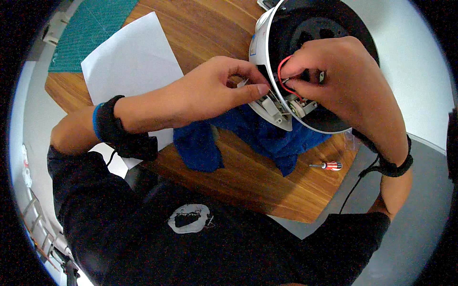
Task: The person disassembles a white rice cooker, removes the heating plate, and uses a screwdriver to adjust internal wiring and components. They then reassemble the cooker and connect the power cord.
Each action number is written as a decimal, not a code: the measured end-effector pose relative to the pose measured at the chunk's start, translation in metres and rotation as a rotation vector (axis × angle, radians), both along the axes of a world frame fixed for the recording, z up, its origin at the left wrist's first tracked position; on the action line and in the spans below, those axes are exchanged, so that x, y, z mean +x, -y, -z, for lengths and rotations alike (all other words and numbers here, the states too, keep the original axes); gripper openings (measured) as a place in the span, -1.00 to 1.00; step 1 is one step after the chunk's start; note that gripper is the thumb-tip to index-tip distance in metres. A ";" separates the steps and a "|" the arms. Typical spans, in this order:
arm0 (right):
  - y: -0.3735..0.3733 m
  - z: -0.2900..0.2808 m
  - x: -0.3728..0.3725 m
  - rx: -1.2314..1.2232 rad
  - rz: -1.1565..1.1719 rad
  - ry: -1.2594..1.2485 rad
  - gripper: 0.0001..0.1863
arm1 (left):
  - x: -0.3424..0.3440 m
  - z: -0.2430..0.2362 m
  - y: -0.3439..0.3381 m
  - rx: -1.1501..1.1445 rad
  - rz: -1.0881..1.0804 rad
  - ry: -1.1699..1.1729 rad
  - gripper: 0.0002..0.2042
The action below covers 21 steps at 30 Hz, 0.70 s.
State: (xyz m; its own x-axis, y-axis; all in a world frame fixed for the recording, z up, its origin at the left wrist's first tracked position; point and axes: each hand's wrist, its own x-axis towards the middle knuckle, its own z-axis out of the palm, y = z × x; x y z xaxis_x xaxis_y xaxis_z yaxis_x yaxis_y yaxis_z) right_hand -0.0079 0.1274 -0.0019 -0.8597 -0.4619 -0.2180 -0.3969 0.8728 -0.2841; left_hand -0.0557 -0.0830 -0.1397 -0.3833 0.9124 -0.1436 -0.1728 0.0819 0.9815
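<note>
A round white appliance housing (261, 43) lies on its side, its dark hollow turned toward me. Against its near rim is a curved white panel (281, 123) with small white parts on its inner face. Thumb and fingers of my left hand (210, 90) close on the upper part of that panel, beside the rim; the fingertips are partly hidden. Inside the opening, my right hand (334, 71) pinches a looped red wire (280, 71) between thumb and fingers. The wire runs down to a small white fitting (300, 108) at the housing's lower rim.
Under the housing is a crumpled blue cloth (200, 145). A small red-and-white screwdriver (331, 166) lies near the table's right edge. White paper (129, 62) and a green cutting mat (95, 33) are on the wooden table (253, 176) at the left.
</note>
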 end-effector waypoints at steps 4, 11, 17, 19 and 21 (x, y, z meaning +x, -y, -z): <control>0.002 0.000 -0.002 0.066 -0.031 0.002 -0.92 | -0.002 -0.006 0.001 -0.034 -0.002 0.005 -0.73; 0.000 0.004 -0.005 0.095 -0.126 -0.030 -0.88 | -0.002 -0.010 0.003 -0.066 -0.008 0.011 -0.73; 0.001 0.010 -0.011 0.036 -0.133 -0.027 -0.86 | -0.002 -0.007 0.004 -0.012 -0.016 0.080 -0.73; 0.000 0.013 -0.014 0.019 -0.152 -0.055 -0.87 | -0.003 -0.007 0.004 -0.031 -0.021 0.074 -0.72; 0.002 0.014 -0.015 0.008 -0.147 -0.049 -0.87 | -0.001 -0.006 0.005 -0.022 -0.033 0.071 -0.72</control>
